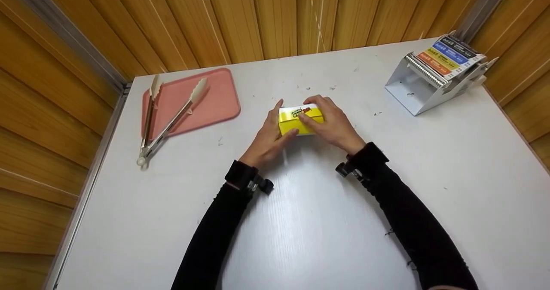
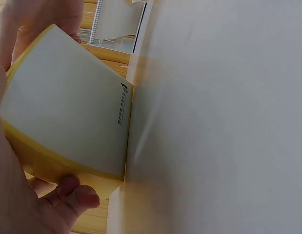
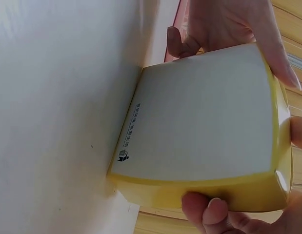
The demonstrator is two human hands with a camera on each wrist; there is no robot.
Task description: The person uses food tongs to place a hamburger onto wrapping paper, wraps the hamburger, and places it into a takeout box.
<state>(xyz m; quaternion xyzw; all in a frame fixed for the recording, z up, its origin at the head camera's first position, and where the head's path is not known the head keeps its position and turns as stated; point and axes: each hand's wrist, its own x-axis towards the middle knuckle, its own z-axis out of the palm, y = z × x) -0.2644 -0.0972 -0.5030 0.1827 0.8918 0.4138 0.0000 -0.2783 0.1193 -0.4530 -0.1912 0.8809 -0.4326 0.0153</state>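
Observation:
A yellow-and-white cardboard box (image 1: 299, 127) stands upright on the white table between my two hands in the head view. My left hand (image 1: 267, 138) grips its left side, thumb along the near edge. From the other side my right hand (image 1: 338, 126) holds it, with the thumb laid over the printed top. A plain white face of the box (image 2: 68, 102) with small dark print fills much of the left wrist view. The same kind of white face (image 3: 204, 122) shows in the right wrist view, where fingertips (image 3: 195, 207) press the yellow side.
Metal tongs (image 1: 169, 124) with pale tips lie spread across a pink tray (image 1: 219, 101) at the back left. A white metal dispenser (image 1: 423, 94) with coloured labels stands at the back right. Wood-patterned panels (image 1: 275, 19) border the table's (image 1: 451, 221) far edge.

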